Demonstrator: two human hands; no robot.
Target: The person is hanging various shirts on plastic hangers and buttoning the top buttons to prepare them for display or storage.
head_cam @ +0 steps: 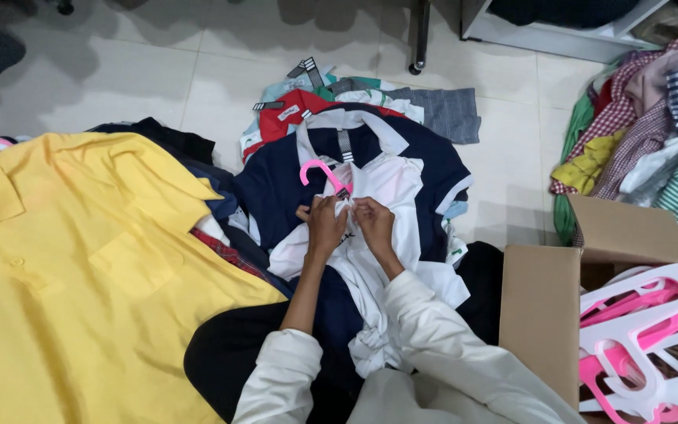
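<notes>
left hand (325, 224) and right hand (374, 222) together, fingers pinched

garment: You are handling a white shirt (390, 235) with short sleeves, lying front up on a pile of clothes on the floor.
state: It is crumpled, and its lower part is bunched near your lap.
neck: The neck opening points away from you and is gathered under your fingers.
hanger: A pink plastic hanger (325, 176) is tucked into that neck. Only its curved hook and a short stem show above the fabric.
hanger pose: The hook lies flat, curling to your left, over a navy shirt with a white collar.
place: Both lie in front of you, between a yellow shirt and a cardboard box.
</notes>
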